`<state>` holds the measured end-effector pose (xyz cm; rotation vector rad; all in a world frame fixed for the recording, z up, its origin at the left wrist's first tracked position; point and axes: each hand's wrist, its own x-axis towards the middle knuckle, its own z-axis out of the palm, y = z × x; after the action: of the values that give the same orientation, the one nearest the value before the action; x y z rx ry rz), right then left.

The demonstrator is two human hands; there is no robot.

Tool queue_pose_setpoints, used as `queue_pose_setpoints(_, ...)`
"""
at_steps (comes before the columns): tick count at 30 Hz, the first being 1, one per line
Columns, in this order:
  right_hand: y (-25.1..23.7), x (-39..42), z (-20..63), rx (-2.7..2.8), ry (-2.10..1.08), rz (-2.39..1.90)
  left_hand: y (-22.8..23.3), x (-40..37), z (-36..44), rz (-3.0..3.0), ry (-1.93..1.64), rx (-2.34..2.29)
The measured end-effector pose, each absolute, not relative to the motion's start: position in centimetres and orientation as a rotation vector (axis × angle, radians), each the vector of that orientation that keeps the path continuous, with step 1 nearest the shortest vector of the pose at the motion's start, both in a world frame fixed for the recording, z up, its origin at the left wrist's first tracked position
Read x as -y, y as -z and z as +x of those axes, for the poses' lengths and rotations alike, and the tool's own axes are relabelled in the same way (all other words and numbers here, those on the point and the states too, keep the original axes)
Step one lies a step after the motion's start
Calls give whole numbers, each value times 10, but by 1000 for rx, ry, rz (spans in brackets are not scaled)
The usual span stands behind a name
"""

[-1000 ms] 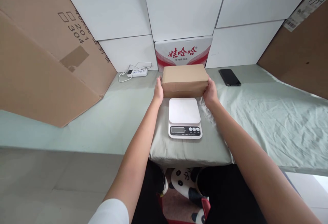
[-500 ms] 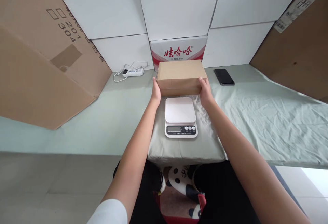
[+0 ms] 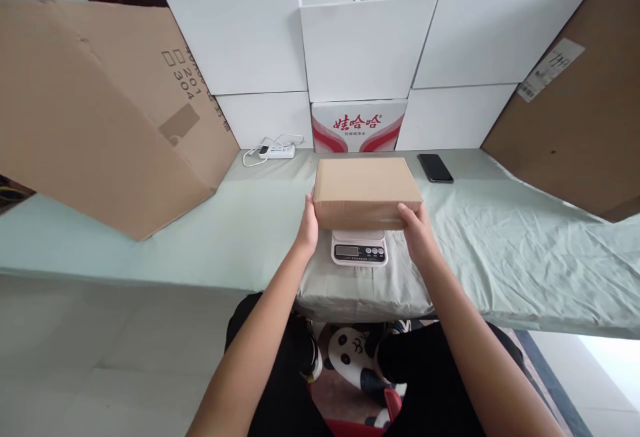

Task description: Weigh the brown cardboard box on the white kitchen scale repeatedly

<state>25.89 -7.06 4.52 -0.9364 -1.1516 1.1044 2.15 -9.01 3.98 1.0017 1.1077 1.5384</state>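
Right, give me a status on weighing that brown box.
Done: the brown box is off the cloth and over the scale, hiding its platform. In hand: left hand and right hand each grip an end of it. Whether it rests on the scale cannot be told. Left: letting go and reading the display, too small to read here.

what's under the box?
The scale: only its display and button strip show in front of the box, held between left hand and right hand. Its platform is covered, so contact can't be judged.
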Motion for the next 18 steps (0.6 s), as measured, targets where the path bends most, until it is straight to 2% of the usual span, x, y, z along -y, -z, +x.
queue_pose_setpoints(5, -33, 84, 266, 1160, -1082, -952, -34, 111, 26, 1021, -1552, -1136)
queue_pose_setpoints(18, -25, 80, 275, 1207, -1109, -938, -36, 107, 24, 1047, -1535, -1178)
